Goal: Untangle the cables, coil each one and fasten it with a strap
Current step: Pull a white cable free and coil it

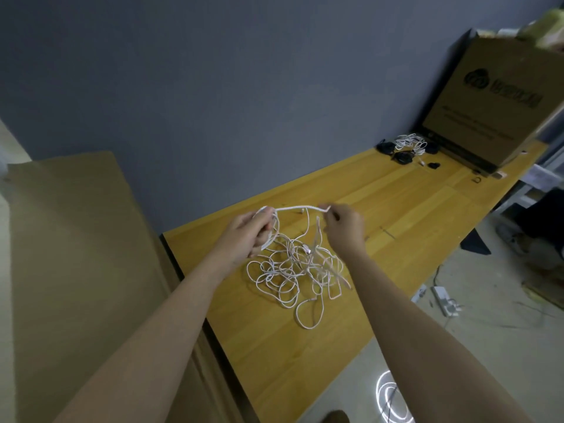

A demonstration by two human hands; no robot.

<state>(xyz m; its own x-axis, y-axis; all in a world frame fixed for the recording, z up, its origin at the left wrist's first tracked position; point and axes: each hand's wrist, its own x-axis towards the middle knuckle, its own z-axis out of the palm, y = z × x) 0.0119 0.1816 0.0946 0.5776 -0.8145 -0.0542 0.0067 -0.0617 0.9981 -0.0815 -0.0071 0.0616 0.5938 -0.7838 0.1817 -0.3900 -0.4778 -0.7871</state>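
Thin white cables point(293, 270) tangled in loose loops on a wooden table point(396, 203).
Left hand point(250, 233) grips a small coil; right hand point(345, 224) pinches the taut strand point(297, 208) between them.

1. Left hand point(250, 232): raised, fingers curled, gripping a white cable point(293, 208).
2. Right hand point(345, 222): raised level with the left, thumb and fingers pinching the same cable.
3. Both forearms bare, extended forward.
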